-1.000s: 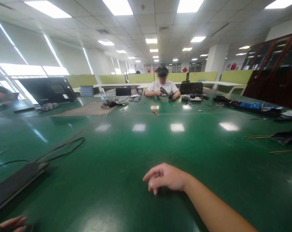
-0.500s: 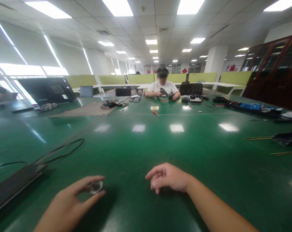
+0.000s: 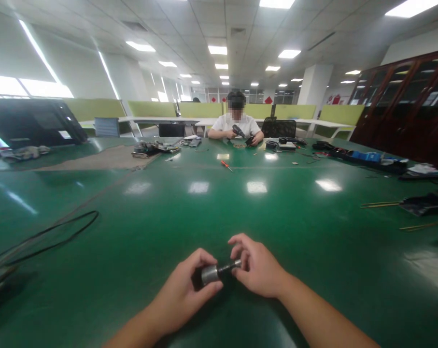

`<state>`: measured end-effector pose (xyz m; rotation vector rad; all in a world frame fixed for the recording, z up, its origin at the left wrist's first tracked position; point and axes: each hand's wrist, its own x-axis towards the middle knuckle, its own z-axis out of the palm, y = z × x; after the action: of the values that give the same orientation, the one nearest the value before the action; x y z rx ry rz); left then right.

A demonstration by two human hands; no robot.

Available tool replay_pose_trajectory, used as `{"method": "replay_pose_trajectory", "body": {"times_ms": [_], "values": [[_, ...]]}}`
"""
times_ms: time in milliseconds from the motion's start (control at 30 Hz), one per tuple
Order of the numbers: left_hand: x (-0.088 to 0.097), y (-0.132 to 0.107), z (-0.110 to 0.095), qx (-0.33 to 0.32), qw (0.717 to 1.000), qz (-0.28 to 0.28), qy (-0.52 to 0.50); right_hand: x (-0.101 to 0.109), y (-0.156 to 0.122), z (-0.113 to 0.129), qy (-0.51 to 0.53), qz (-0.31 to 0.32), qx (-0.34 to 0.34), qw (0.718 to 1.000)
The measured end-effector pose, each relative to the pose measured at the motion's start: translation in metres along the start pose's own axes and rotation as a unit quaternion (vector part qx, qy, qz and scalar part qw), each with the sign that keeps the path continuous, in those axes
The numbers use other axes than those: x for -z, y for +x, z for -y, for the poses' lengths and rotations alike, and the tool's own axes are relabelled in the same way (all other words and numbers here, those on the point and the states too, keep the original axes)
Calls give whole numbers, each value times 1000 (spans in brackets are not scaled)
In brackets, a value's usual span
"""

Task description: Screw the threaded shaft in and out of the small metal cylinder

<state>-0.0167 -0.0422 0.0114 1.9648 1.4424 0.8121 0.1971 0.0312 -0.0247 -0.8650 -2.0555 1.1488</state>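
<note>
A shiny metal cylinder sits between the thumb and fingers of my left hand, low over the near part of the green table. From its right end runs a thin dark threaded-looking rod with a brighter, thicker tip. My right hand has its fingers curled around that tip, thumb below and index finger raised. The fingers partly hide the tip. The exact kind of metal part cannot be made out.
Across the green table a person in a white shirt holds a power drill. An orange screwdriver lies mid-table. Black cable loops at left. Brass-coloured rods and dark parts lie at right.
My left hand has moved right with the metal cylinder, now beside my right hand. The rod has come into sight, and my right fingers now close around its tip. The view has turned slightly.
</note>
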Motion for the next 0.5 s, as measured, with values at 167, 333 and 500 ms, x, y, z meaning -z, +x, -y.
{"method": "replay_pose_trajectory", "body": {"times_ms": [167, 333, 500], "values": [[-2, 0, 1, 14, 997, 49, -57, 1, -3, 4, -26, 9, 10, 1000], [-4, 2, -2, 26, 994, 58, -84, 1, -7, 7, -33, 16, 7, 999], [-5, 2, 0, 37, 992, 48, -109, 1, -10, 13, -45, 29, 7, 999]]}}
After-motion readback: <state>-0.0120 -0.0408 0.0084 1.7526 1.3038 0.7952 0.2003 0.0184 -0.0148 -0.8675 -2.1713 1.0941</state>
